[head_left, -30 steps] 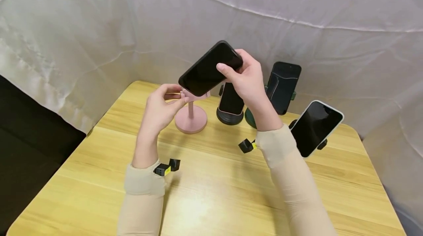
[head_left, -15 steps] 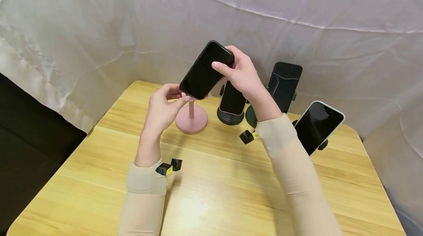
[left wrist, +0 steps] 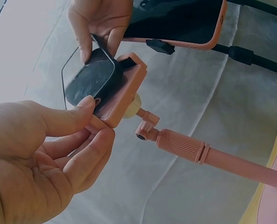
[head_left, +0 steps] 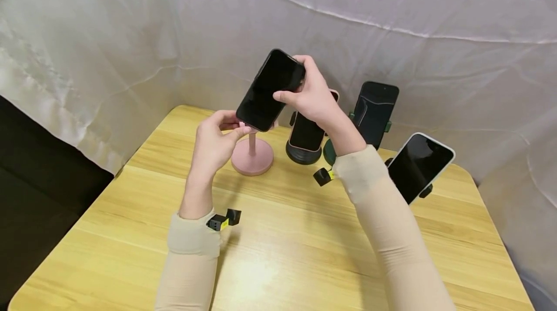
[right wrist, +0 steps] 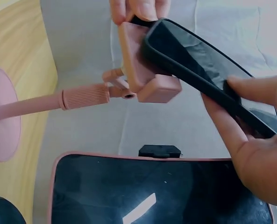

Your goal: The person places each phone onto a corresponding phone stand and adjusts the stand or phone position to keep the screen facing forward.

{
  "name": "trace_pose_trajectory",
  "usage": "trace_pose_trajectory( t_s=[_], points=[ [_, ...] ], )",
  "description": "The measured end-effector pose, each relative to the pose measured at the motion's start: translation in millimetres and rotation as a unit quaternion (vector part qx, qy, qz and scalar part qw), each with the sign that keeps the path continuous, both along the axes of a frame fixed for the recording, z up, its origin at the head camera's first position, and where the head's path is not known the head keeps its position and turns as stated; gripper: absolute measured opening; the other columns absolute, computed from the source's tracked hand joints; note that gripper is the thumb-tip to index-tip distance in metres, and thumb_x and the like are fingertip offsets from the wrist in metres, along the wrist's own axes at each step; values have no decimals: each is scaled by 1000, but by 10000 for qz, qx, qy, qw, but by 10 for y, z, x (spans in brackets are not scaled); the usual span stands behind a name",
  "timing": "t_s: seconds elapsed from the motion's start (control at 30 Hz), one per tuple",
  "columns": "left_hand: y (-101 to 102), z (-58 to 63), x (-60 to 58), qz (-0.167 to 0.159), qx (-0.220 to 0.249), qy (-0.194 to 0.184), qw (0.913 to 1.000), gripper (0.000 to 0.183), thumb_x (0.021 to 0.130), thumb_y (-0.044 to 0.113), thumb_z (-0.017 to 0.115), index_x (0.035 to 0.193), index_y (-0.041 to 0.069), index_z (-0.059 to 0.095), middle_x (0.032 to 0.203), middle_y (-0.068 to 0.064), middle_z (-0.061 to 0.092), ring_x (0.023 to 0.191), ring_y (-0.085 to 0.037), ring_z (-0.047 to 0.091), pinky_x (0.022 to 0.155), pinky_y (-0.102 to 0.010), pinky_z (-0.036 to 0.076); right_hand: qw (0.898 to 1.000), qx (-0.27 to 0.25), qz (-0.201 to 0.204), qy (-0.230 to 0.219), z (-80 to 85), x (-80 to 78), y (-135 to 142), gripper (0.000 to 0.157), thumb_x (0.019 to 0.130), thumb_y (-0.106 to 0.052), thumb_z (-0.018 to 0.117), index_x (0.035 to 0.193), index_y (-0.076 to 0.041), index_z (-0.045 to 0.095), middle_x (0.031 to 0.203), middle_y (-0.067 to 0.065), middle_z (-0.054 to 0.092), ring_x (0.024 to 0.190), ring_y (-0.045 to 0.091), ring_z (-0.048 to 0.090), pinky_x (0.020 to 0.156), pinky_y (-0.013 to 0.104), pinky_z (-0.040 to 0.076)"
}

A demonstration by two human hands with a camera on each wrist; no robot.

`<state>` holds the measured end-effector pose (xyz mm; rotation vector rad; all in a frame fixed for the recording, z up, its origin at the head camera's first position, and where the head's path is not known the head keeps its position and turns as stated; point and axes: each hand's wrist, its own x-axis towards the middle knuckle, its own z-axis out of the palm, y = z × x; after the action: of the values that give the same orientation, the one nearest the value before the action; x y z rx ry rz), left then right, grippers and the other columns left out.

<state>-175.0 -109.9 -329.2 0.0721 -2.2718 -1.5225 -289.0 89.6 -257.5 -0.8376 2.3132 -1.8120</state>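
Note:
My right hand (head_left: pixel 315 96) grips a black phone (head_left: pixel 267 88) by its right edge, thumb across the screen and fingers behind. The phone tilts over the head of a pink phone stand (head_left: pixel 252 158). In the right wrist view its lower end lies in the stand's clamp (right wrist: pixel 160 88), while the upper end leans away from it. My left hand (head_left: pixel 213 144) pinches the clamp's left side, thumb in front by the phone's corner and fingers behind, as the left wrist view shows. Most of the clamp is hidden by the phone in the head view.
Right of the pink stand, a pink-edged phone (head_left: pixel 306 132) sits on a black stand. Beyond it a black phone (head_left: pixel 375 112) leans on a green stand. A white-edged phone (head_left: pixel 419 168) is held in a black mount farther right. Pale cloth (head_left: pixel 278 21) hangs behind the wooden table (head_left: pixel 278 248).
The right hand has moved left and turned the phone more upright, bringing its lower end down to the clamp. The left hand has barely shifted at the clamp.

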Motion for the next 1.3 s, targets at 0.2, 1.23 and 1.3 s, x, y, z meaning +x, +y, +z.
trace_pose_trajectory(
  t_s=[0.2,1.23,1.3],
  points=[
    [3,-1,1,1,-58,40,10000,29,94,8,78,120,0,71,111,-13,71,104,-27,68,91,-39,56,9990,-347,-173,-223,-7,6,-93,70,91,4,77,149,-8,40,134,13,65,107,27,72,86,35,59],
    [53,5,11,87,-5,-1,10000,26,95,8,77,119,1,74,109,-12,73,99,-24,68,89,-36,58,9987,480,102,150,26,-2,-54,73,98,-1,69,156,-14,26,134,19,61,105,34,72,80,43,63],
    [52,9,11,60,8,7,10000,25,95,7,76,119,0,73,109,-12,72,100,-24,68,89,-36,58,9986,487,93,167,27,3,-45,74,98,-1,69,156,-14,25,134,19,61,104,34,72,79,41,63]
  ],
)
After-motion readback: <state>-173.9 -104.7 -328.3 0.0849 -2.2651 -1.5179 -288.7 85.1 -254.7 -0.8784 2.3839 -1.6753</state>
